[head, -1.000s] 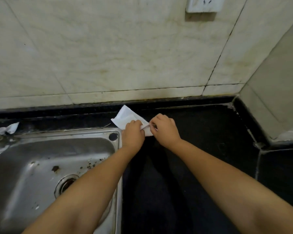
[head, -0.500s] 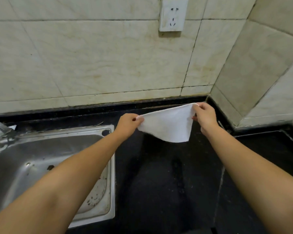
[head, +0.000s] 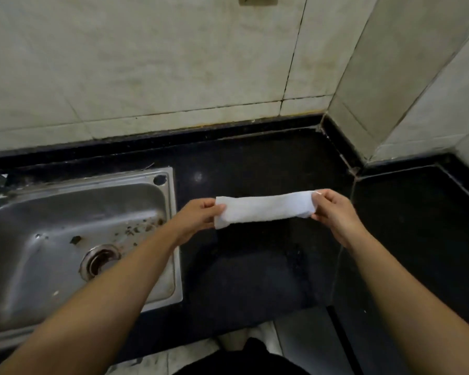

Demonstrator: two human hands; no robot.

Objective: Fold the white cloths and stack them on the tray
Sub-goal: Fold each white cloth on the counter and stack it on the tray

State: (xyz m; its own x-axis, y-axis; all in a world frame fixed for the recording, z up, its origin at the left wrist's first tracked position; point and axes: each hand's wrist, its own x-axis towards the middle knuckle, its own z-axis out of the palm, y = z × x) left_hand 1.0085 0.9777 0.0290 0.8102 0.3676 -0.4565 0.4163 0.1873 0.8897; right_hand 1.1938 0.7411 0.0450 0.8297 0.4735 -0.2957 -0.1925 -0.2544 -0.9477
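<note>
My left hand [head: 201, 218] and right hand [head: 333, 212] each pinch an end of the cloth [head: 263, 208], stretched between them above the dark surface [head: 255, 266]. The sink [head: 65, 239] lies at nine o'clock.

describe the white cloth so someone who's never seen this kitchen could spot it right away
Start at the steel sink set in the black counter; just right of its rim, two hands meet over the dark surface. The white cloth spans between the left hand and right hand, a long folded strip, the only white thing there.
</note>
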